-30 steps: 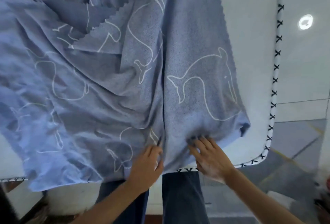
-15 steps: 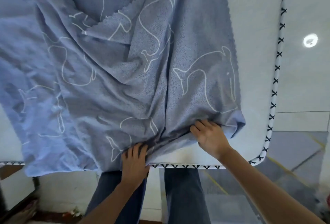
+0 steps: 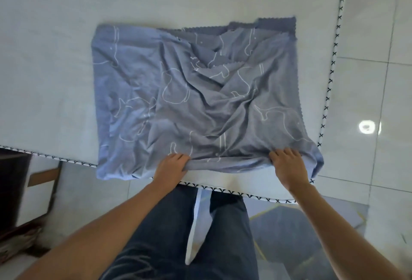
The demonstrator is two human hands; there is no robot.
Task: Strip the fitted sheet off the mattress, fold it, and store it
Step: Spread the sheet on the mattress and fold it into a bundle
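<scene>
Here, at the near edge of the mattress (image 3: 55, 56), the left hand (image 3: 172, 166) and right hand (image 3: 288, 163) each clutch the hem of the folded blue sheet (image 3: 200, 101). The sheet lies rumpled across the mattress's near right corner.

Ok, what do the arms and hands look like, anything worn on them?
The left forearm and right forearm are bare, no sleeves in view. The left hand and right hand wear no gloves; no watch, bracelet or ring shows.

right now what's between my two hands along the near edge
Only the sheet itself: its bunched near hem runs from left hand to right hand, over the mattress. Head view.
</scene>
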